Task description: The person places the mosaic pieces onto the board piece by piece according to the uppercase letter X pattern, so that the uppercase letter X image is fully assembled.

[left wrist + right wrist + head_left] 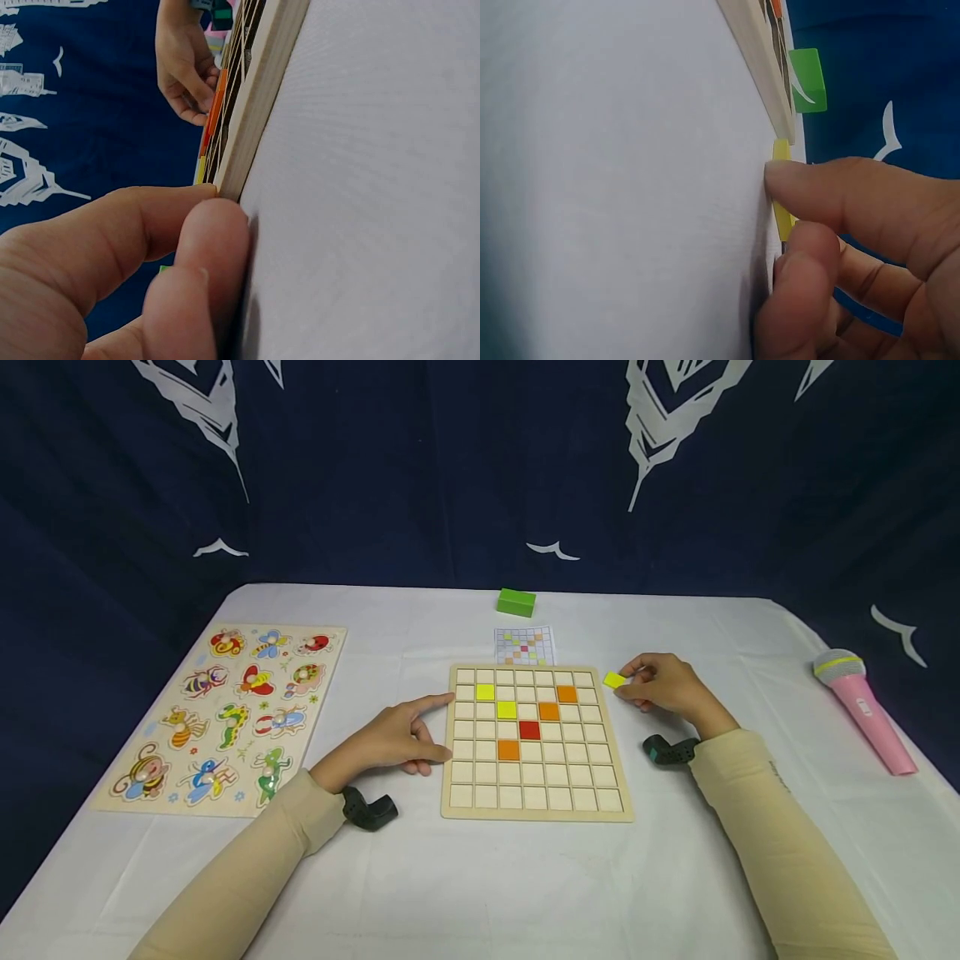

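A wooden grid board [538, 812] lies flat, with two yellow tiles, several orange tiles and one red tile [529, 730] in its cells. My left hand [390, 739] rests at the board's left edge, index finger and thumb stretched out to touch it. Beyond the opposite edge, my right hand [660, 685] pinches a yellow tile [614, 680] between thumb and fingers. In the right wrist view that tile [781, 214] is seen edge-on under the thumb, low over the white cloth and near the board's corner. A printed pattern card [524, 646] lies just behind the board.
At the left is a wooden insect puzzle board [247, 718]. A green block [516, 602] sits near the table's back edge. A pink microphone [870, 718] lies at the far right. Behind the white-covered table hangs a dark blue patterned curtain [420, 477].
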A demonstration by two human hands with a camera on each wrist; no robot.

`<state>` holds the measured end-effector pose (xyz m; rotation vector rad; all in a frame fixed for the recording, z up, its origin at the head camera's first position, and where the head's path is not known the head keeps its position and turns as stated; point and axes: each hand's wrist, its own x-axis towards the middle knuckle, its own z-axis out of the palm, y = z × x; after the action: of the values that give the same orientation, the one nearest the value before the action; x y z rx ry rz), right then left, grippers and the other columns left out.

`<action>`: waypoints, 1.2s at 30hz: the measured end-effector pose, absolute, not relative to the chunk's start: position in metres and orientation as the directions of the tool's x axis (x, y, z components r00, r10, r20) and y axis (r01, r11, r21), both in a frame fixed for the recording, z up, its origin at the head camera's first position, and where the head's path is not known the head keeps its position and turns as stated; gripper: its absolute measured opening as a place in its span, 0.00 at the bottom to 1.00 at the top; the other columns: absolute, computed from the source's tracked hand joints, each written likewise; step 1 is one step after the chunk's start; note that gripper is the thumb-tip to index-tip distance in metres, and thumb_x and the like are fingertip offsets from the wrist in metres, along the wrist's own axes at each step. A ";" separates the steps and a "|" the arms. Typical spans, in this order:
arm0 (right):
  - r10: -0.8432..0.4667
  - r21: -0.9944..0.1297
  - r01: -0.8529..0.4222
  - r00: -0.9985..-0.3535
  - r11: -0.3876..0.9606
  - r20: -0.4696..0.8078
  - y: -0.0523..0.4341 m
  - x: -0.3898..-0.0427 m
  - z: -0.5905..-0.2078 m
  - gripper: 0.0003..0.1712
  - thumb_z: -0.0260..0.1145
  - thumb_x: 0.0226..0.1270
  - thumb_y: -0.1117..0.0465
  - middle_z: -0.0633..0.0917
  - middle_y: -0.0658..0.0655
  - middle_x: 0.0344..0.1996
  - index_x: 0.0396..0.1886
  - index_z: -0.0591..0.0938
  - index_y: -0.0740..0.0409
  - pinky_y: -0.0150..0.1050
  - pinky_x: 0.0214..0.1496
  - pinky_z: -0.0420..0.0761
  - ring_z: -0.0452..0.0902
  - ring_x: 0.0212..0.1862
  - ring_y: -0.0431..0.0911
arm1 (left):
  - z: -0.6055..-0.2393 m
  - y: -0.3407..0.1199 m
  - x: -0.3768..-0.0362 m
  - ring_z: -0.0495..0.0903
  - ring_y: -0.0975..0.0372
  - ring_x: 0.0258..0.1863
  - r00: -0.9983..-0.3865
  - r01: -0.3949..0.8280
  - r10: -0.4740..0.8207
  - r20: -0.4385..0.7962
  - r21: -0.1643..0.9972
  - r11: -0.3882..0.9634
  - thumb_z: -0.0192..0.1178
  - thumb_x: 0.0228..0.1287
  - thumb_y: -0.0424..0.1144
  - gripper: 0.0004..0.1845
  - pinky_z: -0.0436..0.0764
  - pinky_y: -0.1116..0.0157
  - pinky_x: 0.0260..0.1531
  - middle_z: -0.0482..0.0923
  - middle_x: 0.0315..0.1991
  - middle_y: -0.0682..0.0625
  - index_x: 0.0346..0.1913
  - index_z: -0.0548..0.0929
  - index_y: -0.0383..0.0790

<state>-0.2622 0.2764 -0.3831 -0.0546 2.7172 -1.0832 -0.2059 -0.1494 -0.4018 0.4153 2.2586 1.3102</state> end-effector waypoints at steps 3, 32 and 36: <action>-0.114 -0.683 0.044 -0.976 0.730 -0.184 0.276 -0.262 -0.383 0.22 0.76 0.70 0.65 0.82 0.54 0.30 0.57 0.81 0.73 0.32 0.29 0.83 0.79 0.27 0.41 | -0.402 -0.149 -0.205 0.84 0.64 0.19 -0.832 0.014 0.489 -0.262 0.871 0.491 0.76 0.64 0.34 0.50 0.85 0.70 0.24 0.86 0.28 0.46 0.86 0.62 0.42; -0.290 -0.830 -0.028 -0.943 0.557 -0.163 0.259 -0.228 -0.364 0.21 0.73 0.72 0.67 0.90 0.57 0.40 0.61 0.80 0.71 0.37 0.33 0.84 0.79 0.30 0.43 | -0.401 -0.150 -0.206 0.84 0.64 0.20 -0.831 0.019 0.490 -0.262 0.868 0.497 0.76 0.64 0.34 0.50 0.85 0.70 0.25 0.86 0.28 0.46 0.86 0.62 0.43; -0.337 -0.843 -0.034 -0.925 0.537 -0.178 0.254 -0.223 -0.364 0.21 0.74 0.70 0.68 0.91 0.56 0.38 0.58 0.81 0.72 0.36 0.32 0.83 0.77 0.29 0.43 | -0.401 -0.150 -0.206 0.84 0.64 0.19 -0.832 0.023 0.489 -0.262 0.864 0.502 0.76 0.64 0.34 0.50 0.85 0.70 0.24 0.86 0.28 0.46 0.86 0.63 0.43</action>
<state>-0.2235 0.2540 -0.3637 -0.3071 2.4599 -1.3381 -0.2064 -0.1497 -0.4012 0.4199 2.2679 1.2948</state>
